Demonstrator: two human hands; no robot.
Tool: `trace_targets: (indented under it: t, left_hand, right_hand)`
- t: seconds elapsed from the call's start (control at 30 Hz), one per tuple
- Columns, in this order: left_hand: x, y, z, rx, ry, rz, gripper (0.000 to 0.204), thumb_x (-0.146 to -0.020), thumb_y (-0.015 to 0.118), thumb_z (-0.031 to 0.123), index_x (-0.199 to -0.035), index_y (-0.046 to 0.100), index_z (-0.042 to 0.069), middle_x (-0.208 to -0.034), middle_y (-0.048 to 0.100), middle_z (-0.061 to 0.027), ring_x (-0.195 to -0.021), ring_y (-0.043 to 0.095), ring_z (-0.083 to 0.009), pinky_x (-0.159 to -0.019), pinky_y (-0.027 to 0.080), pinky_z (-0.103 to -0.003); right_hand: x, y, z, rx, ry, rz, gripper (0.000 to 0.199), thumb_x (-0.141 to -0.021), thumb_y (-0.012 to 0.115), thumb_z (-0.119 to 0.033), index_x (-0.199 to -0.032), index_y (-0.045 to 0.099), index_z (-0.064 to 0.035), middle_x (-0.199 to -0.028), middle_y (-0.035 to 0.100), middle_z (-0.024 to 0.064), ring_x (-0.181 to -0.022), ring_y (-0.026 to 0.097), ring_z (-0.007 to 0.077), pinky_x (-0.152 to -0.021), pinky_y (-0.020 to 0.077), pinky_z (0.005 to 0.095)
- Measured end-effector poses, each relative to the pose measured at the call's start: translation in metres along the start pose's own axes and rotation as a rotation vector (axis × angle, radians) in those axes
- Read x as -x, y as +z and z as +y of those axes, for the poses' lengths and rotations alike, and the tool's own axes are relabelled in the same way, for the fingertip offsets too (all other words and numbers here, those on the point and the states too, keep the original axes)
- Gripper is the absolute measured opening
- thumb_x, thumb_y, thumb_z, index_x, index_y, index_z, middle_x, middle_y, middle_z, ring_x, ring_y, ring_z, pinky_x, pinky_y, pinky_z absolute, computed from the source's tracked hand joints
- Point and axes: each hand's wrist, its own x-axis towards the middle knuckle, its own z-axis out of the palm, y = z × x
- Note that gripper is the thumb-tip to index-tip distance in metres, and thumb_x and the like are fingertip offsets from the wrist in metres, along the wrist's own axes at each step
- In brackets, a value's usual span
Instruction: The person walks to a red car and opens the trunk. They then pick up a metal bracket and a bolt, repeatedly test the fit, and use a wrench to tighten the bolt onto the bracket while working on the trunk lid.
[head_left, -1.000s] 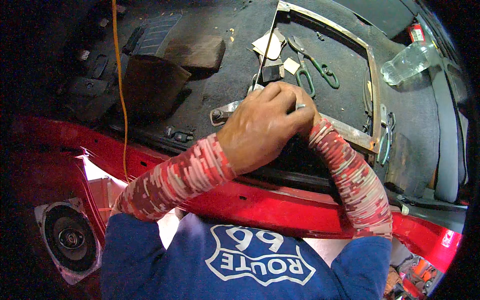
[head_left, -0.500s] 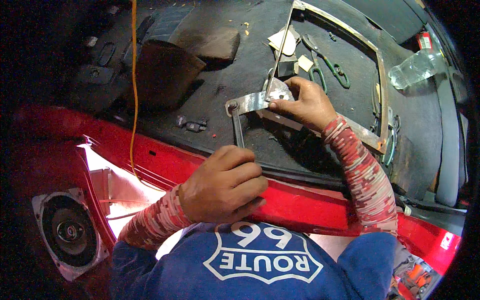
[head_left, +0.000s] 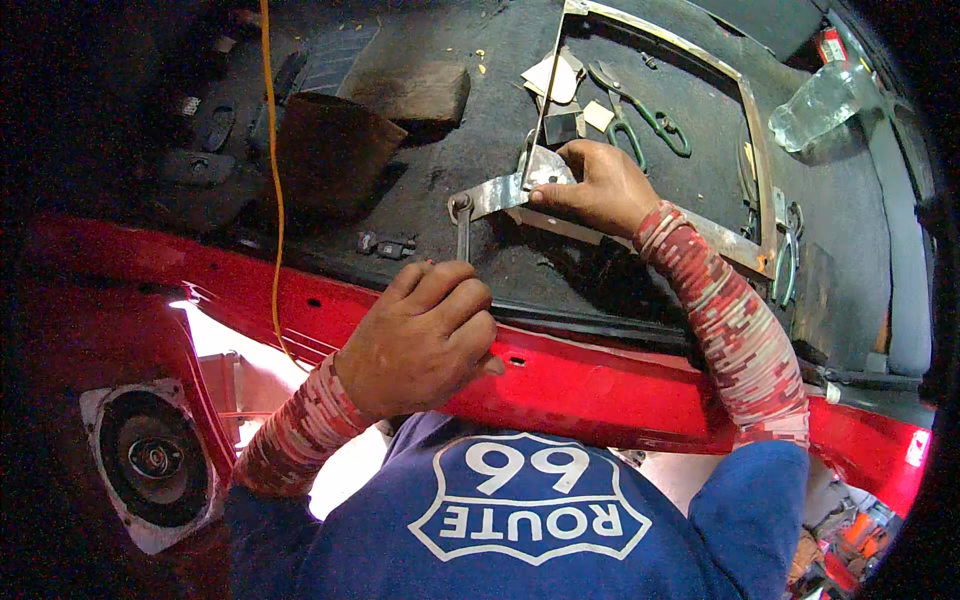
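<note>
Under the right hand [head_left: 600,185], clamped on a metal bracket [head_left: 505,192], sharp edges could cut; left hand [head_left: 425,335], curled together nearby, holds nothing visible.

Left hand [head_left: 425,335]: loosely curled into a fist, knuckles up, forearm in a red patterned sleeve rising from the lower left. Right hand [head_left: 595,185]: extended further forward, fingers [head_left: 548,196] pinched together, sleeved forearm bent at the elbow.

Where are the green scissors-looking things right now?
In the head view, the green-handled snips lie on the dark carpet inside the metal frame, up and to the right of the right hand, near the clear plastic bottle.
</note>
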Motion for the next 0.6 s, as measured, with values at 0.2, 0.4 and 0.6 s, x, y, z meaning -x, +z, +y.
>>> trace_targets:
  t: [0.2, 0.4, 0.6]
  left_hand:
    - [-0.004, 0.002, 0.002, 0.012, 0.002, 0.011, 0.038, -0.078, 0.077, 0.038, -0.088, 0.06, 0.005, -0.106, 0.06, -0.014, -0.11, 0.057, -0.034, -0.093, 0.044, -0.048]
    - [-0.01, 0.004, 0.006, 0.19, -0.064, 0.129, 0.036, -0.084, 0.076, 0.038, -0.081, 0.06, 0.006, -0.103, 0.06, -0.0144, -0.106, 0.057, -0.034, -0.091, 0.042, -0.048]
    - [-0.035, 0.027, 0.016, 0.114, -0.113, 0.166, 0.04, -0.084, 0.075, 0.041, -0.077, 0.057, 0.007, -0.094, 0.056, -0.0144, -0.09, 0.054, -0.0341, -0.081, 0.041, -0.047]
  right_hand:
    - [-0.005, 0.003, 0.007, -0.041, -0.027, -0.003, 0.069, -0.071, 0.083, -0.061, -0.106, 0.077, -0.0013, -0.1, 0.075, 0.0224, -0.095, 0.073, 0.0367, -0.085, 0.0565, 0.0454]
    - [-0.005, 0.002, 0.007, 0.015, -0.003, 0.007, 0.07, -0.072, 0.082, -0.063, -0.107, 0.077, -0.0028, -0.102, 0.076, 0.0216, -0.097, 0.073, 0.0367, -0.087, 0.0564, 0.045]
    - [-0.006, 0.002, 0.004, 0.018, -0.006, 0.002, 0.067, -0.072, 0.082, -0.063, -0.101, 0.076, -0.0038, -0.101, 0.075, 0.0231, -0.098, 0.073, 0.037, -0.087, 0.0559, 0.0459]
